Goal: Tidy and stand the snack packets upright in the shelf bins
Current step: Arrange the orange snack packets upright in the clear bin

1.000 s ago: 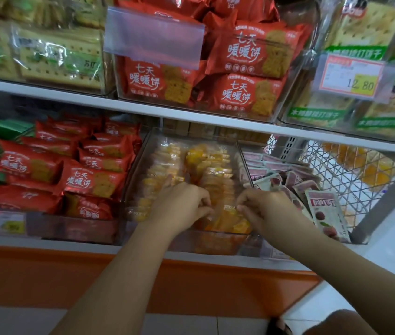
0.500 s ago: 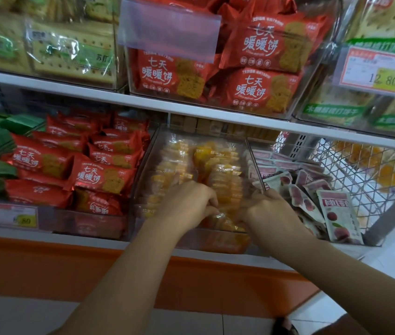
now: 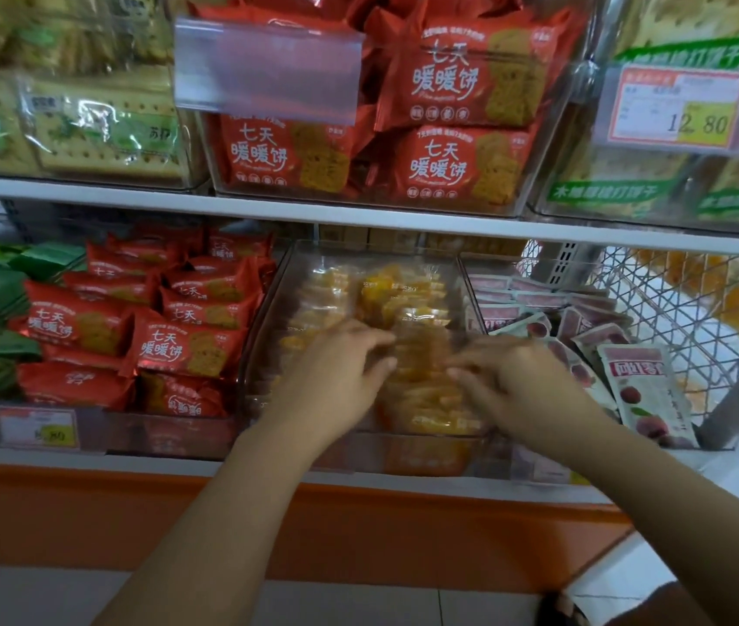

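L hand (image 3: 343, 370), R hand (image 3: 519, 381) — on pkts (image 3: 422, 402)

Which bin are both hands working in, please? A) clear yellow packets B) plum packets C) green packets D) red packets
A: the left hand and right hand meet over the yellow packets in the middle bin.

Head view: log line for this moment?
left hand: at yellow packets | right hand: same | location: middle clear bin | grip: unclear, blurred

Clear-wrapped yellow snack packets (image 3: 408, 305) stand in rows, some tilted, inside the clear middle shelf bin (image 3: 268, 318).
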